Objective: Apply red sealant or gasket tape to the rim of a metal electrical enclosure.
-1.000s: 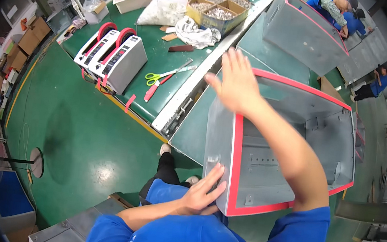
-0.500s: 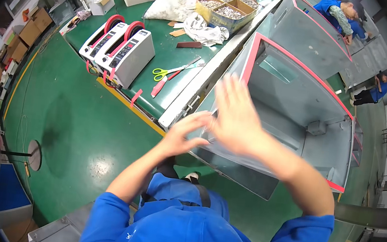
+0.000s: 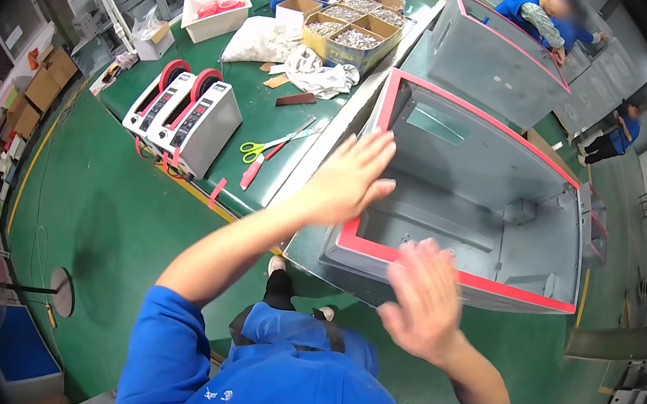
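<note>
A grey open metal box [image 3: 457, 168] stands in front of me, with red tape [image 3: 518, 294] along its rim. My left hand [image 3: 352, 180] lies over the left side of the rim, fingers stretched out and holding nothing. Contact under the palm is hidden. At the near side of the box, my right hand [image 3: 426, 302] is open with nothing in it. Its raised fingers overlap the taped near edge and are blurred; whether they touch the edge I cannot tell.
On the green table [image 3: 266, 110] are two white tape dispensers [image 3: 202, 126], green-handled scissors [image 3: 252, 150], a red-handled tool [image 3: 253, 171] and a divided box of small parts [image 3: 360, 38]. Another grey box [image 3: 494, 65] stands behind mine. Co-workers [image 3: 524, 13] are at the far right.
My hands were close together at the box's left corner. They have parted: the right came down and right to the near edge. The view has shifted, showing the near rim's red tape.
</note>
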`<state>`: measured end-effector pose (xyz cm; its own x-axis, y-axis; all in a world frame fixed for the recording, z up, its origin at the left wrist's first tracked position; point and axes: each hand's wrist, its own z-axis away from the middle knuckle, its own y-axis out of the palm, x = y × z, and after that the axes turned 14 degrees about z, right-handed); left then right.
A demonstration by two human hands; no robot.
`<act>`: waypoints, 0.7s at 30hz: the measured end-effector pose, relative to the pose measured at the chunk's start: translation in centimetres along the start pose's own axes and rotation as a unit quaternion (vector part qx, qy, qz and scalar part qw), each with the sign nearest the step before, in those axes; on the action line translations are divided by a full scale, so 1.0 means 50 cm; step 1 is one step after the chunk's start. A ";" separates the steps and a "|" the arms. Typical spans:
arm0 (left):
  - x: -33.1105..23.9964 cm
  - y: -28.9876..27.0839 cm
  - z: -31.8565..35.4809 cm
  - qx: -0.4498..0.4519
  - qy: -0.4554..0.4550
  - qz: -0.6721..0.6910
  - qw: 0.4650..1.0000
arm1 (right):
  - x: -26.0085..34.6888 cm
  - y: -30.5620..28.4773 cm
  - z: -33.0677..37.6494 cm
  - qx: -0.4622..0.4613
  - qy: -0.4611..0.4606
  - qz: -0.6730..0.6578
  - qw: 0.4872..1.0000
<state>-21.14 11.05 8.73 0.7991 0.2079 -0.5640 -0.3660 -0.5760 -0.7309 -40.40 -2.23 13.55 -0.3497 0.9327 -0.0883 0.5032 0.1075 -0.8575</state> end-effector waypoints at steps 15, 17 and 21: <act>0.193 0.017 -0.308 -0.043 -0.101 -0.118 0.987 | -0.184 0.020 0.032 -0.022 0.225 -0.004 0.974; 0.152 0.029 -0.279 -0.039 -0.056 -0.141 0.988 | -0.184 0.019 0.039 -0.027 0.234 -0.006 0.972; 0.031 0.030 -0.141 0.018 0.040 -0.159 0.986 | -0.178 0.019 0.049 -0.023 0.253 -0.015 0.967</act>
<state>-17.09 4.94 9.50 0.9105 0.3098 -0.2738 -0.1071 -0.4629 -0.8799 -38.74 -11.29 12.28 0.0613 0.9767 0.2057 0.5378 0.1413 -0.8312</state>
